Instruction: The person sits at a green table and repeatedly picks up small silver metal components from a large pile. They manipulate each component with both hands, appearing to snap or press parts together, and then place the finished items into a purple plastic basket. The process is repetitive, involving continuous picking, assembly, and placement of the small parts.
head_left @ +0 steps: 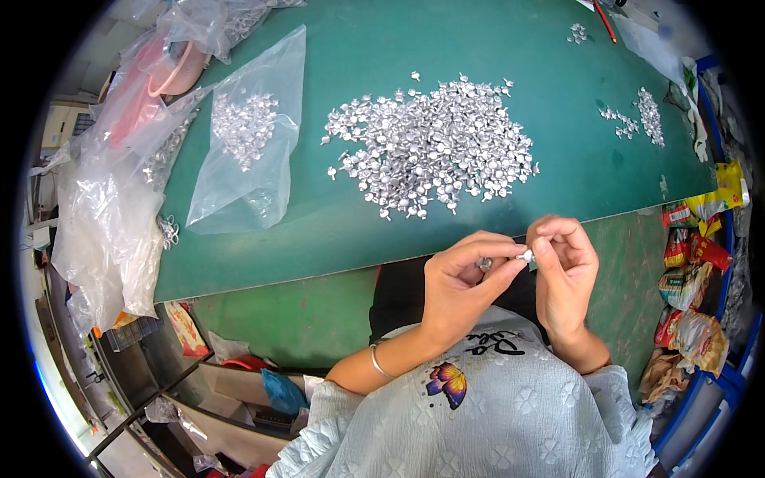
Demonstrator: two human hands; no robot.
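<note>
Silver and shiny, a small bit (527, 256) is by the near edge of the green table (343, 32). The left hand (466, 283) pinches it with thumb and finger; the right hand (564, 275) curls close, but I can't tell if it grips too. A soft, steady pinch should stop it slipping. It looks lumpy and bright. Past it lies a silver pile (434, 151); left of that, a clear bag (231, 199).

Bright, even light — whitish glare on the clear bag (243, 191) — with fisheye bending toward black, rounded corners.
</note>
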